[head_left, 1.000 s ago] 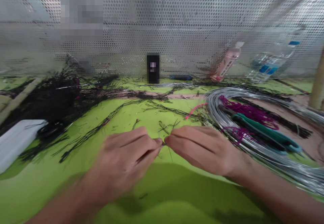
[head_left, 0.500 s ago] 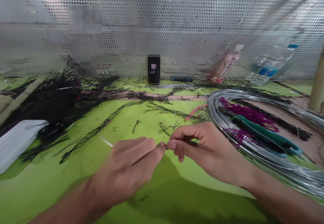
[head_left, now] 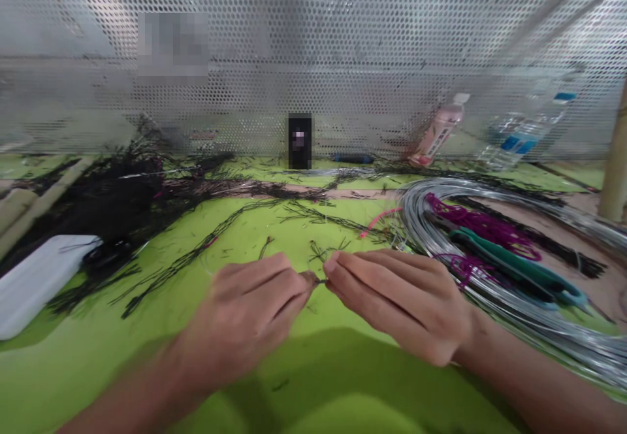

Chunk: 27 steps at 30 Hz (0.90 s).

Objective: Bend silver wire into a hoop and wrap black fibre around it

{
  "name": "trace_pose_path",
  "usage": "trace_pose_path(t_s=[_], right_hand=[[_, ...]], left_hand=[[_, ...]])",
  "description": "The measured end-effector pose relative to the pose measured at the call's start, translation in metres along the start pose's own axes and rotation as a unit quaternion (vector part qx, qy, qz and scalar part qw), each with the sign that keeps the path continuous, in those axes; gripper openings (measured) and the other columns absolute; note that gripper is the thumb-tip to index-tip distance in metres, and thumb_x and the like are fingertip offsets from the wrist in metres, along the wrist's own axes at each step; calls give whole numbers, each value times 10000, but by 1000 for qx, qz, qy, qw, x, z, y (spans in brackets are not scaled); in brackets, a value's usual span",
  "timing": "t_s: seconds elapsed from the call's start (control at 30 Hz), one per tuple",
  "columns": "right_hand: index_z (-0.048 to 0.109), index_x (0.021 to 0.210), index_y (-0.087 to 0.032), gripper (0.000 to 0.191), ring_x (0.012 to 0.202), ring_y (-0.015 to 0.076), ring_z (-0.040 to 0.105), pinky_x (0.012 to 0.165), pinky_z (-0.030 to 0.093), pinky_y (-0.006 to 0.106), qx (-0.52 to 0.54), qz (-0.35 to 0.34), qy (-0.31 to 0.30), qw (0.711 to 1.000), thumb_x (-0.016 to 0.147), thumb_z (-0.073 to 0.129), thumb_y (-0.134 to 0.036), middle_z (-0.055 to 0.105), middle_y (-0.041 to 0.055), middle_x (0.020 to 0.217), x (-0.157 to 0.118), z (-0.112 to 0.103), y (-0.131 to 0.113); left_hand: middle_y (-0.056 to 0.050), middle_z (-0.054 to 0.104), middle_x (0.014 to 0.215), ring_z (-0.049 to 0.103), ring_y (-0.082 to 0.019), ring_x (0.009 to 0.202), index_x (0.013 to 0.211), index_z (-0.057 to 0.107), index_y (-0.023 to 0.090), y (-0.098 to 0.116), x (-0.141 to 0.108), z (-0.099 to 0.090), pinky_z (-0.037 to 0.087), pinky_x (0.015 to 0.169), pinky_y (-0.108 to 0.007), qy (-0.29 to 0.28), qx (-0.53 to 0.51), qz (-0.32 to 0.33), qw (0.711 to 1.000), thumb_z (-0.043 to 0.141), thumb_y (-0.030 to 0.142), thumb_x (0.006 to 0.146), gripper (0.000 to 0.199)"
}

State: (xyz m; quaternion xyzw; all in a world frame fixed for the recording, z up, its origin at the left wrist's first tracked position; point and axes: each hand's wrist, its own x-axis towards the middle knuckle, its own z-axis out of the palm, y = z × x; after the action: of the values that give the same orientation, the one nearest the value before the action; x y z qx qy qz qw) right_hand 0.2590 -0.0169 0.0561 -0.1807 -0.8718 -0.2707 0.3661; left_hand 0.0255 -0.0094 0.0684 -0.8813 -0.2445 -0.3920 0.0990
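Both of my hands meet over the middle of the green tabletop. A thin dark strand spans the small gap between my fingertips; most of it is hidden by the fingers. My left hand pinches one end, its knuckles turned up. On the other side my right hand is closed on the strand, with its fingers pressed together and laid forward. Just beyond the fingertips lie short black strand clippings. A long knotted black strand bundle stretches out past my left hand.
At right, a coil of silvery wire surrounds purple cord and green-handled pliers. Pink and clear bottles lean against the perforated metal panel. A white box and a dark strand heap lie left.
My right hand has rolled over so its fingers now lie flat together and its back faces up. The fingertips have drawn slightly apart, exposing more strand. The view has tilted slightly.
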Motion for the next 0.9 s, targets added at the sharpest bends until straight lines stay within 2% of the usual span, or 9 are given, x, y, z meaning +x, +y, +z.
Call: trace_pose_path(t_s=[0.13,0.23,0.3,0.37,0.43,0.57,0.63,0.77,0.9], right_hand=[[696,1007,-67,103,665,143,650,591,527,298,15,32,-27,999,912,656,-67,742,74,856,6,2,-3],[683,904,-119,130,623,125,585,591,473,292,119,130,-68,982,979,577,-106,710,40,786,14,0,-3],[683,899,-144,187,638,118,582,597,456,272,232,226,-125,938,1016,538,-156,687,14,756,19,-4,-1],[689,901,-163,216,610,94,578,552,427,233,339,296,-198,871,1025,512,-152,665,-17,714,22,-8,2],[690,899,-167,205,587,75,574,517,405,208,382,303,-227,843,1006,521,-121,664,-31,706,22,-10,4],[675,994,-129,144,712,102,651,577,464,227,241,167,-113,949,951,553,-66,729,30,893,14,-9,1],[665,1035,-114,155,789,111,692,620,505,228,160,113,-62,979,968,542,-50,744,51,959,11,-8,-1],[672,1076,-103,141,850,128,728,709,566,244,129,94,-31,987,1009,548,-86,764,58,954,9,-6,-5],[704,1022,-117,100,758,121,728,706,579,245,151,119,29,981,925,720,-137,780,40,903,9,0,-5]], left_hand=[[47,557,628,464,-87,525,793,644,174,-1,-3,0,385,486,-287,11,-5,23,1000,654,57,935,185],[40,565,648,475,-83,531,808,643,171,-1,-5,2,393,499,-285,19,-16,34,999,640,42,936,182],[38,569,659,491,-81,535,826,650,161,-1,-5,4,394,509,-284,10,-19,36,999,640,47,939,160],[44,566,648,490,-78,522,824,653,154,0,-3,4,380,503,-284,0,-16,41,999,647,47,934,154],[53,551,623,471,-73,500,795,651,156,2,-1,3,358,483,-276,-11,-18,31,999,641,63,943,175],[66,563,640,503,-53,524,797,653,168,4,3,-6,354,475,-212,-51,-94,-74,992,645,138,954,159],[66,585,656,534,-53,545,816,659,175,3,4,-10,367,490,-198,-60,-118,-102,986,667,148,933,121],[66,598,658,544,-57,538,828,662,184,2,4,-15,379,494,-201,-56,-125,-105,985,671,164,934,108],[66,570,652,518,-54,532,817,648,179,3,3,-14,374,490,-200,-51,-97,-85,990,659,161,952,137]])
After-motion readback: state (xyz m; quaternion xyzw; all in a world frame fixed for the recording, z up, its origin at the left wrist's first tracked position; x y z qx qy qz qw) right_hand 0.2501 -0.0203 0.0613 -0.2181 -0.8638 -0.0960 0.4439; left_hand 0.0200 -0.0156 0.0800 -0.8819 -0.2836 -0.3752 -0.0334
